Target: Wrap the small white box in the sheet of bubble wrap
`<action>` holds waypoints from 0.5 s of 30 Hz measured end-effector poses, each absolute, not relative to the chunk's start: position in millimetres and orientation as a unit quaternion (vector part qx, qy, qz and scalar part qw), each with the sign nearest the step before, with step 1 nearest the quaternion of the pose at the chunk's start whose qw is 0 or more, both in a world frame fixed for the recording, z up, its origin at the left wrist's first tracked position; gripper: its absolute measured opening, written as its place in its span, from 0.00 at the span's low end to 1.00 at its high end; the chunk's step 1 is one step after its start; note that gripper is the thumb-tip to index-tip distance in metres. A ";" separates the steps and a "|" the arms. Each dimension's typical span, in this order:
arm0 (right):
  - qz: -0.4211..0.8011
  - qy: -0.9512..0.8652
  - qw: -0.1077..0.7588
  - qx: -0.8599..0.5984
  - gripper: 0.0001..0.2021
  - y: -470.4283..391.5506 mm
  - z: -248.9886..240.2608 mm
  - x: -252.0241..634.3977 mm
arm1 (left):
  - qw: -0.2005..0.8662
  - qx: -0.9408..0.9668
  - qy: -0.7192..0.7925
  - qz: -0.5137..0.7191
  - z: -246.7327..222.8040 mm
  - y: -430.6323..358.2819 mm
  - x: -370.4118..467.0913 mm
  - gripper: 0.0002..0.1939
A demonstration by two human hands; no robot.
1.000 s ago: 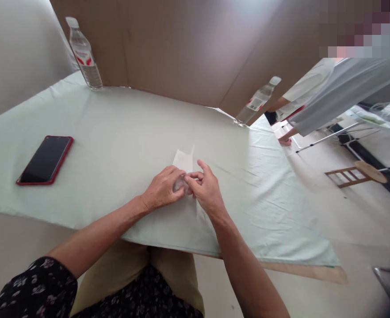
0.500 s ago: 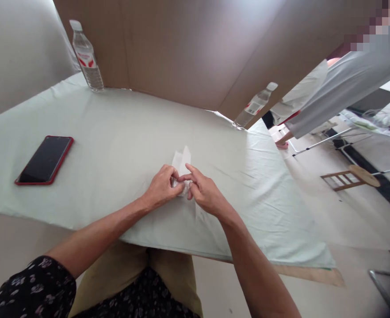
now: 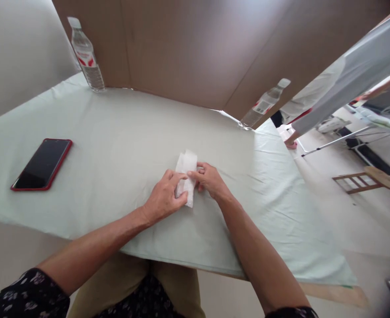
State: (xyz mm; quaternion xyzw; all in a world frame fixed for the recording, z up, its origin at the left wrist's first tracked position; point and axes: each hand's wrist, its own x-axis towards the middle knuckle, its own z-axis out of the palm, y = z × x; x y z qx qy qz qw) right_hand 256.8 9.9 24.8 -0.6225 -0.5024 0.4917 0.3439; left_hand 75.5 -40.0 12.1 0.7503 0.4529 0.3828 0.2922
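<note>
White strip point(image 3: 186, 162) is over the near side of the surface point(image 3: 131, 132), its right edge pinched in my right hand point(image 3: 211, 179), my left hand point(image 3: 163, 196) touching it with thumb and forefinger parted, whether gripping I cannot tell, and the phone point(image 3: 42, 164) well apart to the left.

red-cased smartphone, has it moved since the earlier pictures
No. Judged against the left water bottle, the red-cased smartphone keeps its place; its slight drift in the picture looks like camera movement.
</note>
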 end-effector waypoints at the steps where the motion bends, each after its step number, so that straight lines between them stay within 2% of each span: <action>1: 0.495 -0.511 0.342 -0.613 0.21 13.4 22.9 254.6 | 0.283 0.760 0.446 0.378 11.5 -40.3 75.4 0.21; 6: 0.506 -0.536 0.365 -0.568 0.11 17.8 16.3 250.6 | 0.283 0.766 0.455 0.356 10.6 -40.4 75.4 0.16; 12: 0.525 -0.528 0.440 -0.501 0.09 5.2 21.7 248.7 | 0.325 0.732 0.491 0.342 14.0 -40.9 75.3 0.15; 15: 0.523 -0.546 0.443 -0.482 0.09 -7.7 26.6 247.9 | 0.306 0.708 0.524 0.362 14.2 -41.9 74.7 0.20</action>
